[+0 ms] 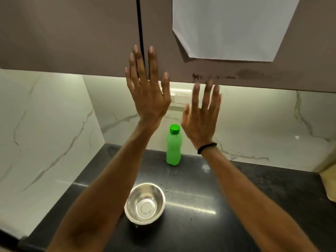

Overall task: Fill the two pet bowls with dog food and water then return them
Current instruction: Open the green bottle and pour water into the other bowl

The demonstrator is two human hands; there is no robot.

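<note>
- Steel bowl stands upright on the black tabletop, near its front, between the two forearms. The inside shows bare shiny metal. Only one bowl is in view.
- Green bottle with its green cap on stands upright behind the bowl, near the back wall. It is plain plastic.
- Left hand is raised, fingers straight and spread, and holds nothing. Its fingertips lie over the dark gap between two cabinet doors; contact cannot be told.
- Right hand is raised lower, just beside the left, fingers straight and blurred, also holding nothing. There is a black band on the wrist.
- White paper sheet hangs on the right door, its face plain.
- Dark smudges run along that door's lower edge.
- The wall is white, marble-veined and lit from under the cabinet, with a white switch plate.
</note>
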